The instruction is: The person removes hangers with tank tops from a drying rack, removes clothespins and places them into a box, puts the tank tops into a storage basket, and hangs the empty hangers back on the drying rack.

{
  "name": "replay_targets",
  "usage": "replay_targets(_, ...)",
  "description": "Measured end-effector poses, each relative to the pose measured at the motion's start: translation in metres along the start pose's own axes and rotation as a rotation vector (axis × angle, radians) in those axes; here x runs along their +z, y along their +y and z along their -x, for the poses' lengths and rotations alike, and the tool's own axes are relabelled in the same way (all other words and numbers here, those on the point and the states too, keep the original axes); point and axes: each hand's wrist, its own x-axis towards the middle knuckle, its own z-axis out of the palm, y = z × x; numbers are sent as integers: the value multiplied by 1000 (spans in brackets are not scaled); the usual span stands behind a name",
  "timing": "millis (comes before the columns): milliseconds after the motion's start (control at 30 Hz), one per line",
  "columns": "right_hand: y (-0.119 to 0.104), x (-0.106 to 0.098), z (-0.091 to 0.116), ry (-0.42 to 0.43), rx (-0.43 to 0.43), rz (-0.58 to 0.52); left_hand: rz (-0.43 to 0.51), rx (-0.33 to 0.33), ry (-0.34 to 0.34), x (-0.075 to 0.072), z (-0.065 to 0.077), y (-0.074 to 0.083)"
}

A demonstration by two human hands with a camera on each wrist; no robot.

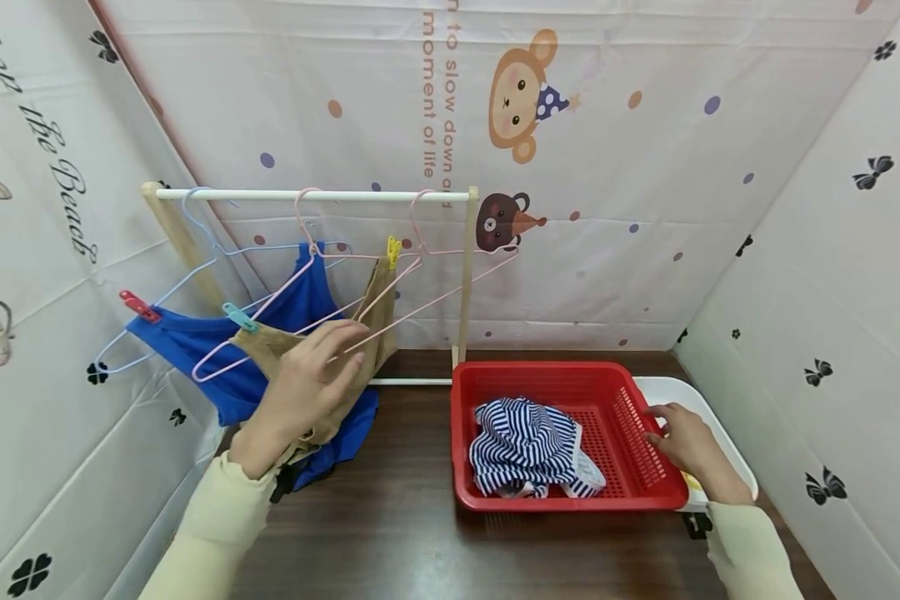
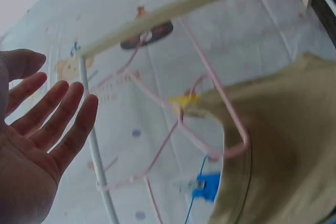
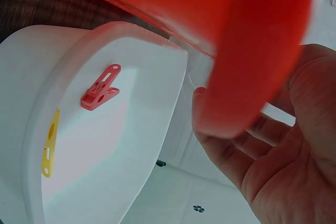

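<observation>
Live on the head view: in at the left with the left hand (image 1: pixel 307 379), loosely bent at the fingers, right in front of the khaki garment (image 1: pixel 352 392). Hung on a pink hanger (image 1: pixel 312 248) from the white bar (image 1: pixel 255 195), pegged with a teal clip (image 1: pixel 240 317) and a yellow clip (image 1: pixel 393 252)! Just behind, on to a blue garment (image 1: pixel 225 375) on a blue hanger (image 1: pixel 214 242), with a red clip (image 1: pixel 139 306) at the shoulder. Across to the right, and at the side rim of the red basket (image 1: pixel 562 503) with the right hand (image 1: pixel 690 442). Loaded with a heap of striped cloth (image 1: pixel 525 442), that side away from the hand.

Over to the left wrist view: palm showing, fingers relaxed and spread, apart from the khaki in this picture.

Right wrist view: crooked at the fingers, partly hidden by the blurred red rim. Pinching or merely touching? Cannot tell. Alongside, into the white bin (image 3: pixel 142 61), with a red peg (image 3: pixel 100 88) and a yellow peg (image 3: pixel 50 142) inside.
</observation>
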Motion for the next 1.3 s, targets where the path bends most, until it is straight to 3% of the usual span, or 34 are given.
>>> replay_targets(167, 0, 0, 2, 5, -4, -11, -47, -37, 106, -22, 4, -13)
replay_targets(333, -1, 1, 2, 15, -22, -12, -127, -146, 197, -44, 9, -30)
replay_targets(500, -1, 1, 2, 13, -19, -15, -183, -222, 244, -62, 17, -45)
replay_targets(733, -1, 1, 2, 7, -2, -16, -161, -326, 276, -78, 31, -61)
replay_targets(833, -2, 2, 2, 8, 0, -10, -178, -426, 203, -84, 36, -71)
replay_targets(1000, -3, 2, 2, 16, 1, 5, -202, -575, -66, -90, 43, -89)
replay_targets(1167, -2, 2, 2, 20, -7, 10, -165, -633, -271, -90, 44, -104)
replay_targets(1300, -2, 3, 2, 23, -17, 16, -125, -644, -345, -89, 43, -111)
